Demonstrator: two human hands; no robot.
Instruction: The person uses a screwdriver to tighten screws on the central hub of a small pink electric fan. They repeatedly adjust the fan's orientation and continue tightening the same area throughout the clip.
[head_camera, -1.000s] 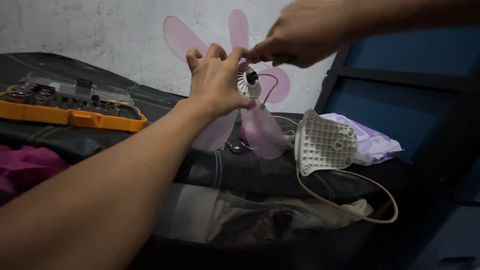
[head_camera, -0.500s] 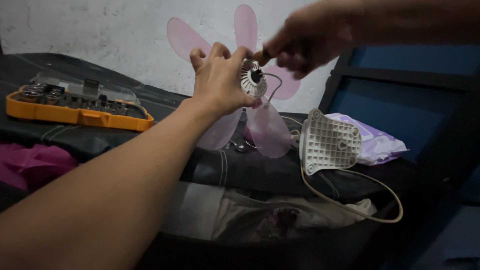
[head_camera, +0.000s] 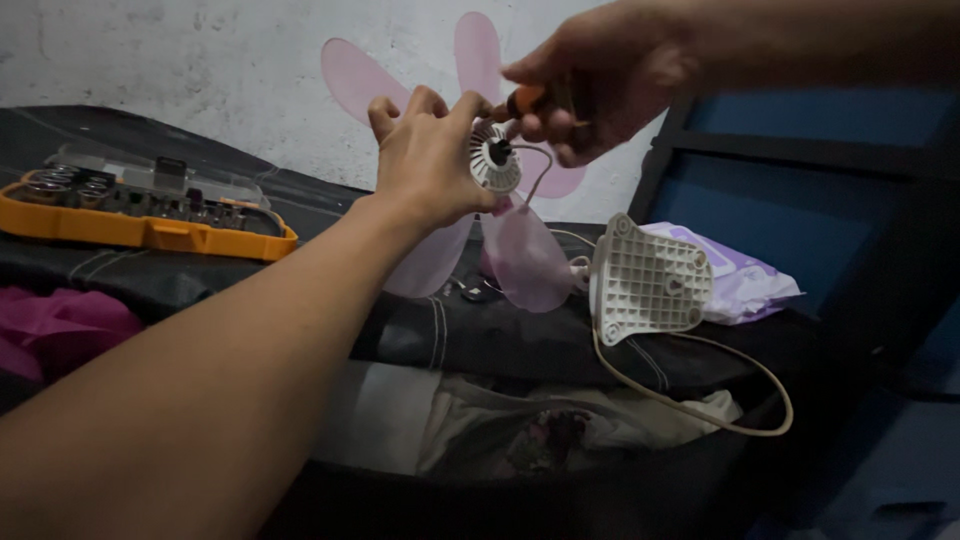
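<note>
Left hand (head_camera: 425, 160) grip closed around the white fan hub (head_camera: 496, 158), held up above the dark bed. Right hand (head_camera: 590, 75) pinches an orange-handled screwdriver (head_camera: 527, 100) at it. Pink blades (head_camera: 525, 260) look thin, light, easily bent; hold by the hub.

My view is dim; soft light falls on the white wall (head_camera: 200, 70), the lower corners sink into shadow, and my near forearm (head_camera: 200, 400) looks blurred.

Bare left hand (head_camera: 425, 155) and bare right hand (head_camera: 590, 75); both forearms were unsleeved, with no gloves, rings or watch visible.
</note>
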